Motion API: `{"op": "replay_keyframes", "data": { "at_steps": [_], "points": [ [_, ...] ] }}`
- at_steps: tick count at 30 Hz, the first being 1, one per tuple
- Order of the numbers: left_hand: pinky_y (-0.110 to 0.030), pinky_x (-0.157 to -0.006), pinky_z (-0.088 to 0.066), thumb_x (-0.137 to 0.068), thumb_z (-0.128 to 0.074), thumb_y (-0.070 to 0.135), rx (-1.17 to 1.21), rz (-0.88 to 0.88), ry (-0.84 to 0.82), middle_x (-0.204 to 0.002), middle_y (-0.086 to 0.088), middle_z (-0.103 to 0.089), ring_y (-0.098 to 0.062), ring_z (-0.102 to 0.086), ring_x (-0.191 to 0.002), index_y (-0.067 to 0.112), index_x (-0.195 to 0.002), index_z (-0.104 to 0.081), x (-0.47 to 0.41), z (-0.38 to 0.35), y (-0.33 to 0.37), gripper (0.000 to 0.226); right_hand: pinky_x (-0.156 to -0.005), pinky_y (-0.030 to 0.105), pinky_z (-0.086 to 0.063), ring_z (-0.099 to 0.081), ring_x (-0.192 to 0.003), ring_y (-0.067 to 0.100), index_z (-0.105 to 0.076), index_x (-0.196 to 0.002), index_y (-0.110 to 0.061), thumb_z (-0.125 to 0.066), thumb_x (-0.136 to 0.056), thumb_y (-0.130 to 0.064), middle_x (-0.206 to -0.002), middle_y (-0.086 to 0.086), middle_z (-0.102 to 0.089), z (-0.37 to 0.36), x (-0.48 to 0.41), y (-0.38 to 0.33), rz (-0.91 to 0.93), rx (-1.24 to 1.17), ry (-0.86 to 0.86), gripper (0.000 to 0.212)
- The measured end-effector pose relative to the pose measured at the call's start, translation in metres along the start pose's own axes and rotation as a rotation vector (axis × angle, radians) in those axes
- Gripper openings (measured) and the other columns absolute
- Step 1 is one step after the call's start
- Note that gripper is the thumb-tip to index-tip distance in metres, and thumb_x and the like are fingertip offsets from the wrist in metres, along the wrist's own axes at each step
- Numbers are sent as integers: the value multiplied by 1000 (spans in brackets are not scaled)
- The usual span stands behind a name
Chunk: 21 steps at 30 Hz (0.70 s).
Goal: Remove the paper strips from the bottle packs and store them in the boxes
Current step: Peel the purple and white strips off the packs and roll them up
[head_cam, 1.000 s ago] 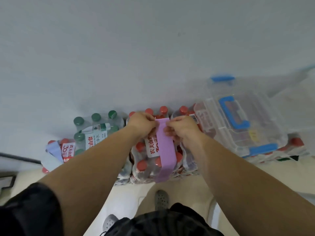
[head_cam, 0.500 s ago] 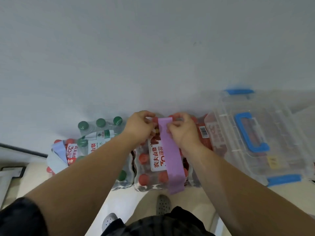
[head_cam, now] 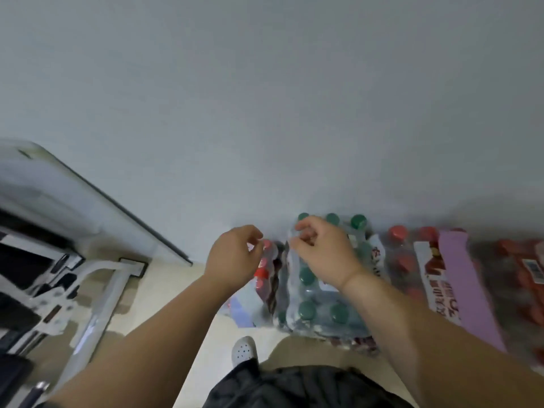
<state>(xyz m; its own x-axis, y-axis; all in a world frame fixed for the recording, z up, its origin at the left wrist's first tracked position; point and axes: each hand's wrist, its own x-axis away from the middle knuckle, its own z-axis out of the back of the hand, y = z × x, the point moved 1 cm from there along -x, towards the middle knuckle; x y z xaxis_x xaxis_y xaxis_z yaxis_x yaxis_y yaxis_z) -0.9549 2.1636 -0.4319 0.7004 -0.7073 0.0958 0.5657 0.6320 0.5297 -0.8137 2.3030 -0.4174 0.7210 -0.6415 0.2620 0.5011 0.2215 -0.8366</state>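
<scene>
purple strip [head_cam: 468, 287]: flat across right red-cap pack [head_cam: 401, 260] | green-cap pack [head_cam: 318, 309]: centre | pale-blue strip [head_cam: 240, 307]: left, blurred

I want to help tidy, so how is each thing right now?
Purple strip: lying across a red-cap pack, not removed.
Light blue strip: on the left pack, partly hidden.
Green-cap pack: upright, wrapped, caps on.
Left hand: fingers curled, grip unclear.
Right hand: fingers curled over green-cap pack, grip unclear.
</scene>
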Motion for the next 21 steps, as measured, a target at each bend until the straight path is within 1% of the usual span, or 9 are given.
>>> {"op": "replay_keyframes", "data": {
  "at_steps": [5,7,9,11,13,15,17,19,21],
  "points": [
    [-29,-78,-50,-91,-60,32,-79,68,-104,-104,6,-71,-17,-63,-87,24,-107,-68,-18,35,-106,20,-85,35,-60,-69,-89,13,-64,-98,-29,-69,-92,-29,-96,-10,-71,-97,-23,-37,-103,94,-88,8],
    [-30,-80,-50,-90,-61,35,-104,89,-181,-108,5,-70,-19,-64,-95,24,-111,-67,-26,37,-141,24,-84,36,-60,-69,-91,18,-66,-98,-24,-68,-94,-27,-97,-4,-72,-126,-33,-40,-176,119,-112,6],
    [-29,-80,-48,-89,-61,37,-107,103,-258,-111,3,-69,-19,-64,-99,24,-113,-66,-33,29,-170,27,-86,35,-58,-70,-95,21,-68,-104,-16,-68,-95,-26,-100,1,-73,-147,-45,-36,-199,198,-128,13],
    [-28,-81,-46,-89,-61,37,-88,108,-307,-115,2,-67,-19,-63,-103,23,-115,-65,-40,16,-195,29,-91,40,-57,-69,-99,25,-67,-111,-11,-68,-94,-27,-107,5,-74,-167,-59,-27,-224,254,-159,24],
    [-29,-85,-46,-88,-62,37,-77,104,-359,-117,0,-65,-19,-61,-106,24,-117,-63,-48,-1,-217,32,-95,43,-55,-68,-103,26,-65,-119,-13,-70,-93,-31,-114,5,-72,-188,-73,-12,-275,305,-207,32],
    [-30,-88,-47,-89,-61,37,-35,133,-405,-117,1,-63,-19,-61,-106,24,-118,-63,-55,-18,-234,32,-95,39,-54,-66,-103,25,-65,-121,-17,-70,-92,-34,-116,4,-71,-207,-87,6,-310,364,-238,34],
    [-30,-87,-48,-92,-60,36,59,194,-420,-113,3,-65,-18,-62,-103,24,-114,-65,-62,-32,-248,26,-93,35,-53,-64,-99,21,-66,-115,-18,-67,-94,-34,-108,0,-69,-222,-98,18,-357,406,-296,26],
    [-30,-85,-50,-95,-55,34,188,288,-413,-106,3,-69,-18,-63,-98,21,-111,-66,-70,-44,-259,23,-84,29,-48,-58,-91,19,-62,-93,-19,-62,-99,-31,-89,-6,-58,-236,-108,28,-383,450,-368,13],
    [-31,-82,-50,-97,-52,34,312,413,-442,-104,0,-68,-20,-62,-96,18,-115,-65,-78,-56,-269,27,-74,28,-40,-49,-83,18,-46,-73,-24,-59,-99,-28,-76,-8,-44,-249,-118,38,-427,457,-401,29]
  ]
}}
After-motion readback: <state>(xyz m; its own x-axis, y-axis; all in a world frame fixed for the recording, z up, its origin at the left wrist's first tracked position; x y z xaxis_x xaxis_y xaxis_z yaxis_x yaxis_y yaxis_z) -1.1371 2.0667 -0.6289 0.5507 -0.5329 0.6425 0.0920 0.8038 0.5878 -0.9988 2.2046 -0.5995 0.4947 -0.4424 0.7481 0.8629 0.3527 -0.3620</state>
